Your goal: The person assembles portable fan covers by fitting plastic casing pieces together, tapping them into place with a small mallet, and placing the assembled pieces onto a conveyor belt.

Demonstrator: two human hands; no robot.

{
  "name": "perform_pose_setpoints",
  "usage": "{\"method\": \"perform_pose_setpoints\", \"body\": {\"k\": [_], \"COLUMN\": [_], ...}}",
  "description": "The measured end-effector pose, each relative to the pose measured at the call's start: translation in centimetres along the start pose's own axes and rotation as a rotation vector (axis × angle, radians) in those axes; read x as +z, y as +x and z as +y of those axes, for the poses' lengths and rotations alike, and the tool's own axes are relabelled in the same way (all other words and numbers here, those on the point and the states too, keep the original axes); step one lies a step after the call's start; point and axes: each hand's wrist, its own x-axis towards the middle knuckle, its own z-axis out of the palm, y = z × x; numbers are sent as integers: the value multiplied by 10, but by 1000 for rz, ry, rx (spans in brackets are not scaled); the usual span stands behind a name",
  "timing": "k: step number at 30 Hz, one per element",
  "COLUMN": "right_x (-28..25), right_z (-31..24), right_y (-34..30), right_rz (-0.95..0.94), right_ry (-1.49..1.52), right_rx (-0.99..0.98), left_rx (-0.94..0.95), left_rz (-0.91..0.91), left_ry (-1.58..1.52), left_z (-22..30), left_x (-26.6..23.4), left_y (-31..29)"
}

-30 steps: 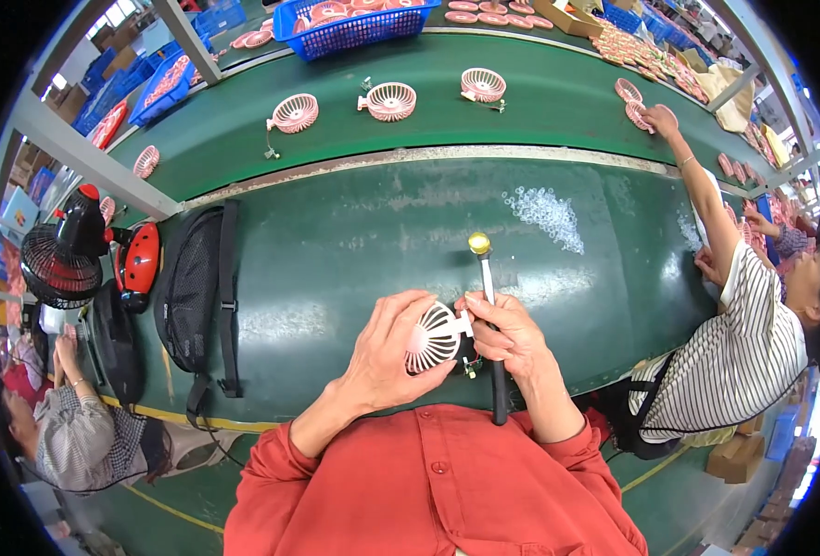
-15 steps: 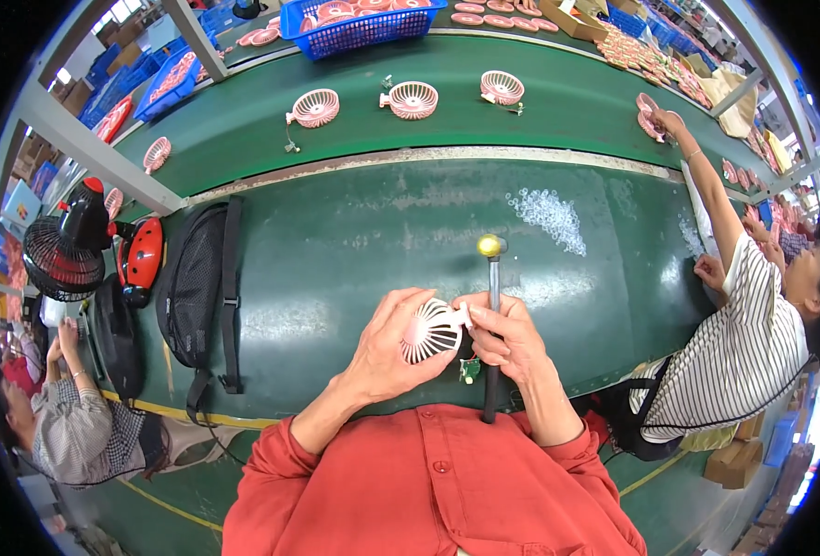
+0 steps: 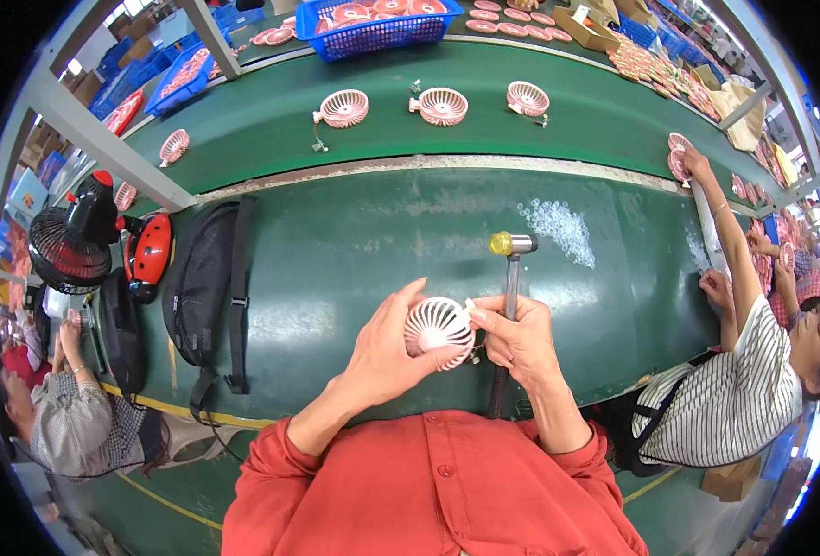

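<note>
left hand and right hand both grip a small pink fan grille; the right also clasps a hammer.

The scene was brightly and evenly lit, apparently from overhead and from the daylit area at eleven o'clock. Glare lay on the green table around two o'clock of centre. Shadows were soft and short. Focus was sharp at centre; fisheye distortion bent the frame posts and belt, and a black rim ringed the picture.
</note>
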Motion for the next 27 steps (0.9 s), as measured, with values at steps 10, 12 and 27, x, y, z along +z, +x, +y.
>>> {"method": "perform_pose_setpoints", "body": {"k": [10,12,27], "right_x": [-15,-10,-22], "right_z": [-12,-16,6], "right_y": [-2,-5,-11], "right_rz": [319,370,149], "right_ry": [-267,-239,-272], "right_rx": [-247,-308,-329], "left_rx": [260,239,338], "left_rz": [373,532,-59], "left_ry": [668,896,409], "left_z": [-41,-67,-83], "left_x": [-92,-124,11], "left_y": [85,114,296]}}
